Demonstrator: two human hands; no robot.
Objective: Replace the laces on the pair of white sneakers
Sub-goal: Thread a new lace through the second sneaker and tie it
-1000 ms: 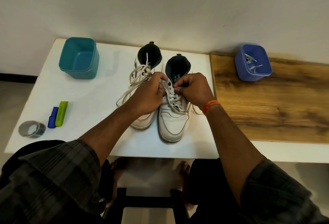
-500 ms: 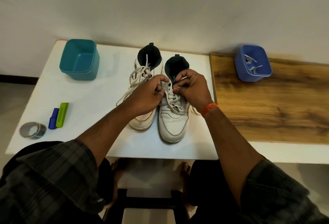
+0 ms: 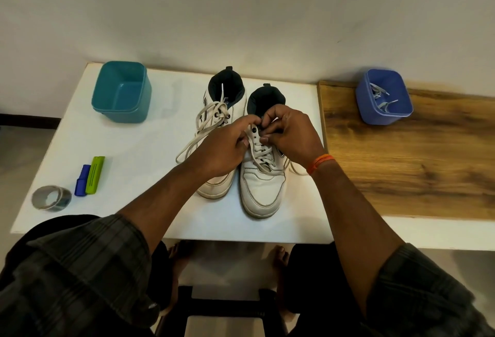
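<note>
Two white high-top sneakers stand side by side on the white table (image 3: 128, 154), toes toward me. The left sneaker (image 3: 225, 106) has loose off-white laces trailing onto the table. The right sneaker (image 3: 263, 186) is laced over its lower eyelets. My left hand (image 3: 222, 149) and my right hand (image 3: 290, 133) meet over the right sneaker's upper eyelets, fingers curled and pinching its lace (image 3: 261, 153) near the tongue. The lace ends are hidden under my fingers.
A teal tub (image 3: 122, 93) stands at the back left. A blue tub (image 3: 384, 95) holding laces sits on the wooden board (image 3: 415, 165) at the right. A tape roll (image 3: 51, 198), a blue marker (image 3: 81, 180) and a green tool (image 3: 95, 174) lie at the front left.
Both hands have shifted slightly up the right sneaker toward its collar, still working the lace at the top eyelets. The left sneaker has not moved.
</note>
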